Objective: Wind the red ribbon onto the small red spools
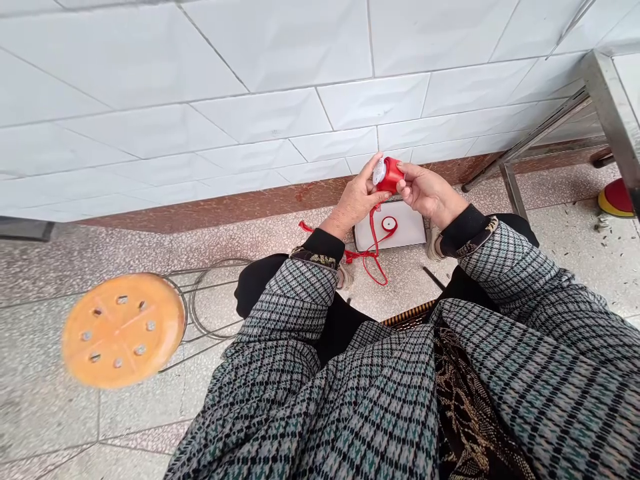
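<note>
Both my hands are raised in front of me around a spool of red ribbon (389,174) with a white end face. My left hand (356,202) grips the spool's left side with thumb and fingers closed. My right hand (429,194) closes on its right side. A loose strand of red ribbon (373,248) hangs down from the spool and loops near the floor. Below it lies a white box (411,230) with another red ribbon roll (389,224) resting on it.
An orange round stool (123,329) with a wire frame stands at my left on the speckled floor. A white tiled wall rises ahead. A metal table frame (607,100) stands at the right, with a red and yellow object (618,198) under it.
</note>
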A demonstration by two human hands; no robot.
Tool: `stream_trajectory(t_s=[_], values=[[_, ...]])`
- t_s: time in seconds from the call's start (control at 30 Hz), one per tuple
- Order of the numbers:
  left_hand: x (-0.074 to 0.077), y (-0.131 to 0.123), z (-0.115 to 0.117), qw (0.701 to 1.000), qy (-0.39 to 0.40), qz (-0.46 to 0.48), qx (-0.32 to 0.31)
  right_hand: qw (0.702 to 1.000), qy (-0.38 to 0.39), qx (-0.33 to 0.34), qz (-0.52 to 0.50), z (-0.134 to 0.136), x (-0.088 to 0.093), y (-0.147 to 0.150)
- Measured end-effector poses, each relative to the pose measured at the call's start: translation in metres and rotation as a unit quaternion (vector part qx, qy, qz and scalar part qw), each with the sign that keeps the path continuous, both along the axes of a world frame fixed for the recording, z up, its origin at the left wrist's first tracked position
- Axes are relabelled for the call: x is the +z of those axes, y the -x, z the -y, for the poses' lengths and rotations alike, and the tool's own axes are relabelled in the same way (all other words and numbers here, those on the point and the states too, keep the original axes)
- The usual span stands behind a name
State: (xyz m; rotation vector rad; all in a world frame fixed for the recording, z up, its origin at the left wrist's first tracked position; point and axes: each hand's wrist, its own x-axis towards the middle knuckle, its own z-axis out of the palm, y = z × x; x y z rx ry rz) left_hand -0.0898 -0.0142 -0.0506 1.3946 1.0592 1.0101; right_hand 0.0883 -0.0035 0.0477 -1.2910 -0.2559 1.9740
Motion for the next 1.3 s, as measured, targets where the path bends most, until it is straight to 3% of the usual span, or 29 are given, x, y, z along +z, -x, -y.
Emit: stream_trajectory(t_s=[0.17,0.4,0.53,0.7,0.87,1.03,1.3], values=[[-0.002,0.002,0.0,0.999,0.025,0.031,-0.01,0.999,-0.014,0.032,-0.01,-0.002,-0.006,-0.005],[0.004,-0.008,0.004,0.996,0.033,0.082,0.017,0.975,-0.172,0.114,0.086,0.014,-0.003,0.004],[0.001,-0.013,0.007,0.994,0.049,0.099,0.02,0.967,-0.202,0.084,0.128,0.017,-0.01,0.01],[-0.008,-0.023,0.011,0.987,0.08,0.134,0.04,0.992,-0.115,0.004,0.047,0.008,-0.017,0.008],[-0.008,-0.024,0.01,0.984,0.092,0.146,0.036,0.999,-0.014,-0.009,-0.044,0.001,-0.01,0.004],[-0.002,-0.014,0.008,0.991,0.085,0.108,0.005,0.997,0.012,-0.001,-0.073,0.0,-0.004,0.0],[-0.009,-0.012,0.004,0.993,0.078,0.091,-0.017,0.999,0.019,0.002,-0.043,0.001,-0.001,-0.001]])
